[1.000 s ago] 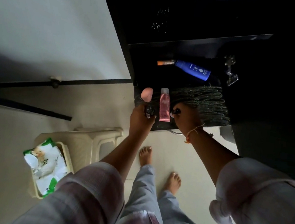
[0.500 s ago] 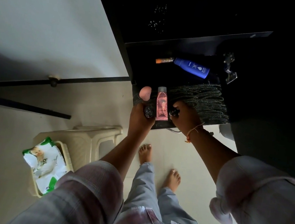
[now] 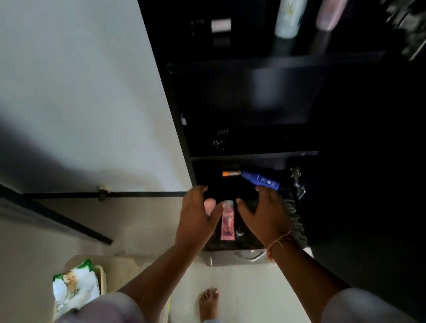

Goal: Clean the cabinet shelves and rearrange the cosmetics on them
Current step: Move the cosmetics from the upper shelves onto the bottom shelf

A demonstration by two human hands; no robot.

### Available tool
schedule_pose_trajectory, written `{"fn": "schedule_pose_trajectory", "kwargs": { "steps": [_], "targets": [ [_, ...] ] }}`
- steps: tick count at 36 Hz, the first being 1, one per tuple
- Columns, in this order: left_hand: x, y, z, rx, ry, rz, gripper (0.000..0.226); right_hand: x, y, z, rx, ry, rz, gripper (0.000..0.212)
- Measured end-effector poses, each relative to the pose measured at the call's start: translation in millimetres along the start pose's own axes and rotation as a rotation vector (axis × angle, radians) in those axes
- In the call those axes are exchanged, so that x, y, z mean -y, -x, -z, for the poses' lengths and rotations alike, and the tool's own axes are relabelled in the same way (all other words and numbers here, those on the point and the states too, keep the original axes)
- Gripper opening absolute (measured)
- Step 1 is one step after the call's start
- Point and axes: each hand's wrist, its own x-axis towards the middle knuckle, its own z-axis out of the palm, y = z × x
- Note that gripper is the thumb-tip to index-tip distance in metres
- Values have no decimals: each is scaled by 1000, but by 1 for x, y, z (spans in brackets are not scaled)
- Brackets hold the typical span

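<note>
A dark cabinet shelf [image 3: 232, 188] holds a pink tube [image 3: 228, 223], a blue bottle [image 3: 261, 180] and a small orange tube [image 3: 230, 174] farther back. My left hand [image 3: 196, 216] hovers with spread fingers just left of the pink tube, partly covering a pink sponge [image 3: 210, 206]. My right hand [image 3: 267, 215] is spread open to the tube's right, over a dark fringed mat [image 3: 296, 226]. A small dark jar [image 3: 239, 232] sits near my right wrist. Neither hand holds anything.
The upper shelf [image 3: 302, 64] carries a white bottle [image 3: 289, 7], a pink bottle [image 3: 330, 8] and a small pale box [image 3: 220, 25]. A metal hinge [image 3: 297, 183] sits at the shelf's right. Below are a drawer handle [image 3: 250, 256], a plastic stool [image 3: 126, 267] and a wipes pack [image 3: 73, 287].
Both hands let go of the small dark items at the shelf's front edge, opened and moved deeper over the shelf. The view tilted up, bringing the upper shelf into sight.
</note>
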Motion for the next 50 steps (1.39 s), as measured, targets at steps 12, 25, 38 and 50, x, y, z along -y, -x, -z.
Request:
{"fn": "schedule_pose_trajectory", "kwargs": {
  "steps": [12, 25, 38, 50],
  "targets": [
    [-156, -61, 57, -277, 222, -425, 37, 75, -47, 125, -574, -130, 190, 53],
    [-228, -152, 111, -495, 88, -433, 44, 138, -123, 226, -735, -170, 309, 45],
    [-216, -203, 147, -282, -325, -266, 32, 151, -170, 227, -603, -320, 259, 46],
    [-206, -213, 145, -220, -398, -315, 17, 147, -172, 217, -566, -409, 284, 36]
  ]
}}
